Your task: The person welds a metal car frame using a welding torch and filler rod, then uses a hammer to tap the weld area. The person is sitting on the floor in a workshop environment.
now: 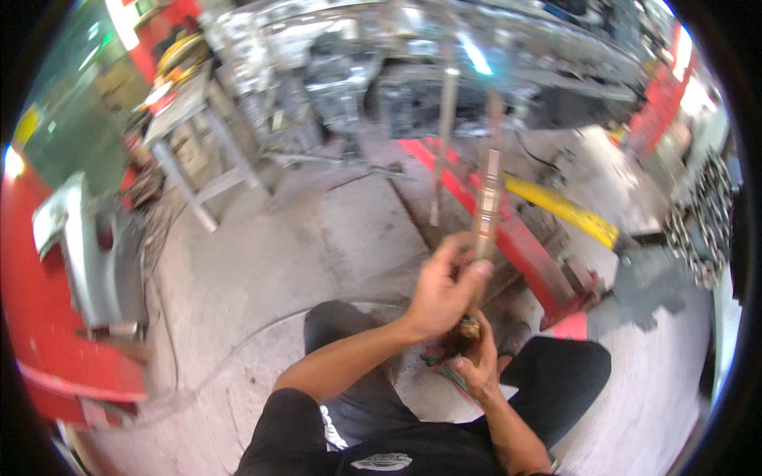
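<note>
Left hand (444,293) curls round a brass-coloured torch (487,208), right hand (479,363) closes about its lower end, and white print (382,462) marks the black shirt (290,436).

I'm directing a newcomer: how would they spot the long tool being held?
From the large metal structure across the top, look down to the left hand and, below it, the right hand. A slim tool points up from them. Unlike the thicker red beam and yellow bar, it is brass-coloured.

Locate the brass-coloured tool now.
The brass-coloured tool is right of centre in the head view, in the left hand, its lower end at the right hand, before the red beam.
</note>
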